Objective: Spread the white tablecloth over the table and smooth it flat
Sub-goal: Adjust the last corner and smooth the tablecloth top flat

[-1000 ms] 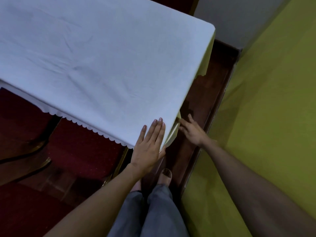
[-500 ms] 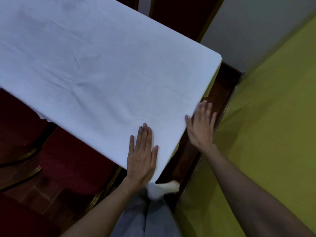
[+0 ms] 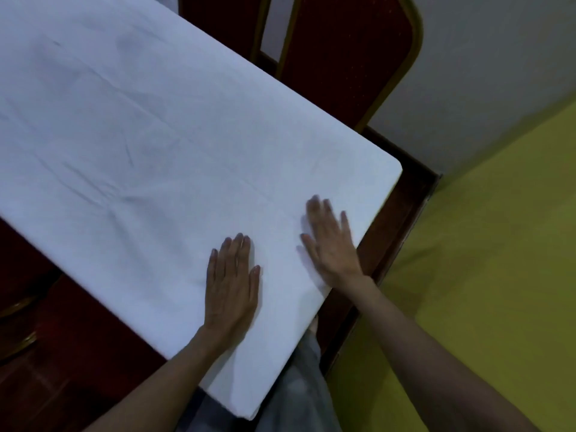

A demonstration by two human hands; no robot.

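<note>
Fingers (image 3: 232, 249) of our left hand (image 3: 231, 288) lie straight and close together, palm flat on the cloth; those of our right hand (image 3: 331, 244) are spread open, blurred, also palm down and gripping nothing. We see the white cloth (image 3: 149, 145) filling the upper left and centre of the frame, covering the table, with shallow creases at centre left. Its near corner hangs at lower centre. At right a yellow-green floor (image 3: 486, 244) runs to the lower right corner. At top centre stand red chairs (image 3: 343, 48) with gilt frames, just beside the table's far edge. Our left hand rests at lower centre, our right just right of it, near the cloth's right edge.
</note>
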